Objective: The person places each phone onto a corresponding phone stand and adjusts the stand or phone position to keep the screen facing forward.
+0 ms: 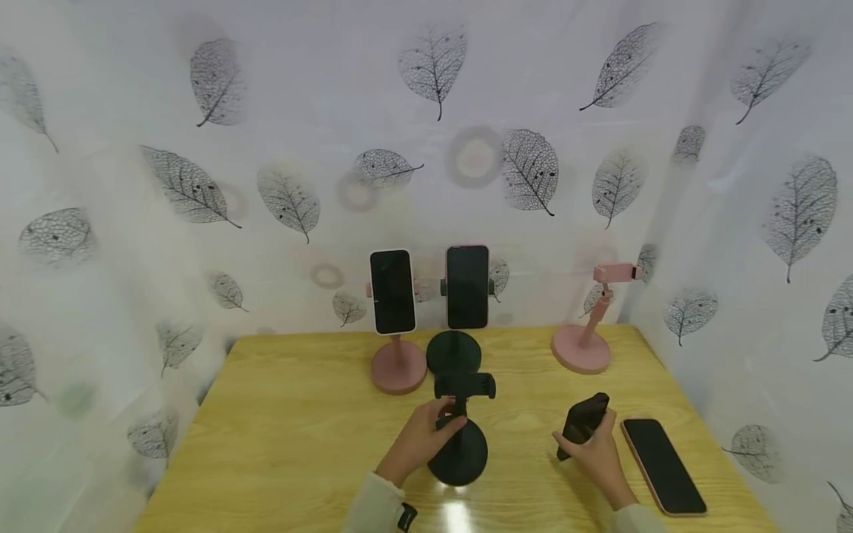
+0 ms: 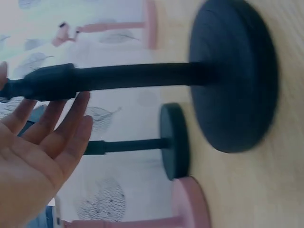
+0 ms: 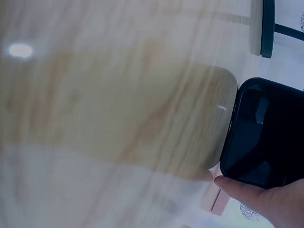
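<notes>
The left hand (image 1: pixel 421 440) is pinching the upper stem of a black phone stand (image 1: pixel 460 460), which is standing at lower centre of the head view; the right hand (image 1: pixel 598 454) is gripping a tilted dark phone (image 1: pixel 585 419) by its edges at lower right; a pink-edged phone (image 1: pixel 664 466) is lying on the table (image 1: pixel 293 429) nearer the lower-right corner.

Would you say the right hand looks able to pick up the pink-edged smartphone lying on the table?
Probably not as things stand: the right hand grips a dark smartphone, though the pink-edged smartphone lies close beside it with nothing visible on top.
</notes>
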{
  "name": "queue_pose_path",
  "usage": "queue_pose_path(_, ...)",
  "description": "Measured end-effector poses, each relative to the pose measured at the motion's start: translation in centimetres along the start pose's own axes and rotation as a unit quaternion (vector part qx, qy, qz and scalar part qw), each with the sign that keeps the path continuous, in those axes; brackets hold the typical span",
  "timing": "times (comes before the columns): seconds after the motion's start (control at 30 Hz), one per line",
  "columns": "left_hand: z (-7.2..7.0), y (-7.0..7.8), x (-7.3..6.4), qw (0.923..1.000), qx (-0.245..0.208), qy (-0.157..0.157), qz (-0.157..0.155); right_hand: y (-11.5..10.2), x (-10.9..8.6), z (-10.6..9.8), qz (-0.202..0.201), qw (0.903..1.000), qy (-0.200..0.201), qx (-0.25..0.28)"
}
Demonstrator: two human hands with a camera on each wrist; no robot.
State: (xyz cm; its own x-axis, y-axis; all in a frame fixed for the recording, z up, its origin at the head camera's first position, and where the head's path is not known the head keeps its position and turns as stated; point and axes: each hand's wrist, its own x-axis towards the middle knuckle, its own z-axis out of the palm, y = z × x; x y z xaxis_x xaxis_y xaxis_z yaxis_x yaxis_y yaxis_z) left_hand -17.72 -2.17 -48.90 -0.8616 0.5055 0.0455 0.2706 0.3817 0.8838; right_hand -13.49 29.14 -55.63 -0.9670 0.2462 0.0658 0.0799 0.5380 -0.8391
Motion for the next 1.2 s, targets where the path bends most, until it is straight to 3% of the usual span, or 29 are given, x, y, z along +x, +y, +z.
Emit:
queue_pose_path(0.13, -0.6, 1.1, 0.0, 0.9996, -0.028, -0.005, -0.006, 0.0, 0.0, 0.3, -0.01, 0.9999, 0.009, -0.005)
queue_pose_path(0.3, -0.1, 0.6, 0.5, 0.9987, 0.012, -0.009, 0.049, 0.0, 0.0, 0.3, 0.0, 0.9998, 0.009, -0.018)
queue_pose_path(0.57, 0.5, -0.5, 0.8, 0.993, 0.036, -0.001, 0.112, -1.4, 0.1, -0.3, 0.005, 0.9975, -0.041, -0.058)
queue_pose_path(0.67, 0.6, -0.6, 0.8, 0.9914, 0.031, -0.005, 0.127, -4.2, -0.6, -0.8, 0.02, 0.9978, -0.053, -0.036)
queue_pose_path(0.73, 0.7, -0.5, 0.7, 0.9921, 0.028, -0.009, 0.122, -7.1, -1.4, -1.1, 0.01, 0.9989, -0.047, 0.002)
queue_pose_path(0.9, 1.0, -0.2, 0.7, 0.9961, 0.026, -0.007, 0.083, -15.4, -3.7, -1.3, -0.076, 0.9934, -0.027, 0.082)
queue_pose_path(0.97, 1.1, -0.2, 0.7, 0.9965, 0.033, -0.004, 0.077, -18.2, -4.6, -1.0, -0.1, 0.9904, -0.031, 0.09)
queue_pose_path(1.07, 1.2, -0.3, 0.8, 0.9962, 0.041, 0.004, 0.077, -20.9, -5.5, -0.1, -0.123, 0.9867, -0.044, 0.096)
queue_pose_path(1.2, 1.3, -0.5, 0.7, 0.9956, 0.043, 0.009, 0.083, -22.3, -5.8, 1.2, -0.139, 0.9862, -0.048, 0.076)
